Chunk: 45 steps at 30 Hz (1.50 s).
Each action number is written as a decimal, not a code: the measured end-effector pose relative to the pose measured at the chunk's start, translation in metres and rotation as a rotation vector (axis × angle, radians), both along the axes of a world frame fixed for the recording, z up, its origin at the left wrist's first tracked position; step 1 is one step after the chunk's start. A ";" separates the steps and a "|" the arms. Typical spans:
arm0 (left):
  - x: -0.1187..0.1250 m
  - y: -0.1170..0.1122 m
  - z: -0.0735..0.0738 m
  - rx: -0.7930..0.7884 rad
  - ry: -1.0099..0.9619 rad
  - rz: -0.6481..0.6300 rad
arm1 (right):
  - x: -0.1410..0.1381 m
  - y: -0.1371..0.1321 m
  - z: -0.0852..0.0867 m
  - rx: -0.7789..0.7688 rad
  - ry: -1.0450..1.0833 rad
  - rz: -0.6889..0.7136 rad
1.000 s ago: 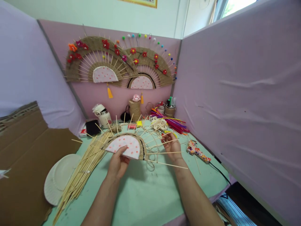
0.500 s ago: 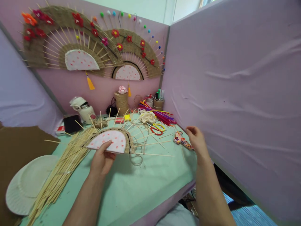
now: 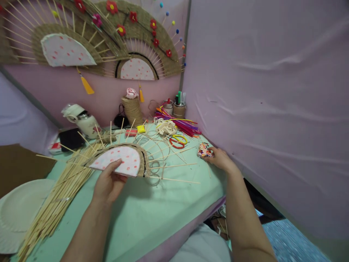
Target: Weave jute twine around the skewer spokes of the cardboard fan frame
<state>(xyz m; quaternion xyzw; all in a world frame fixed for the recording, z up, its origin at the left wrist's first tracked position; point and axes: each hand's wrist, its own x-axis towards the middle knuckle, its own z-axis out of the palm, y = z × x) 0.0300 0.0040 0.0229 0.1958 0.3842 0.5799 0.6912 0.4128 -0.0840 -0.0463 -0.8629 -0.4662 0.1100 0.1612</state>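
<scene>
Above green cloth (image 3: 160,207), the left hand (image 3: 109,182) holds the half-round fan (image 3: 131,160).

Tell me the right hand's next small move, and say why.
Probably close the right hand around the patterned tool and lift it: that hand is right at it, while the left hand holds the half-round fan piece, with thin sticks jutting outward.

Dotted semicirc. fan (image 3: 130,160) is L of glue gun (image 3: 204,150).
</scene>
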 end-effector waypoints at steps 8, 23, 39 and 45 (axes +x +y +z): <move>0.001 0.001 -0.001 0.007 0.009 0.012 | -0.008 -0.002 0.012 0.482 0.430 0.032; 0.008 -0.009 -0.001 0.026 0.054 0.048 | -0.084 -0.011 0.071 0.603 1.382 0.100; 0.013 -0.016 -0.018 0.136 0.122 0.085 | -0.131 0.015 0.104 0.208 0.630 0.372; 0.014 -0.018 -0.018 0.164 0.135 0.062 | -0.132 0.022 0.104 0.105 0.509 0.356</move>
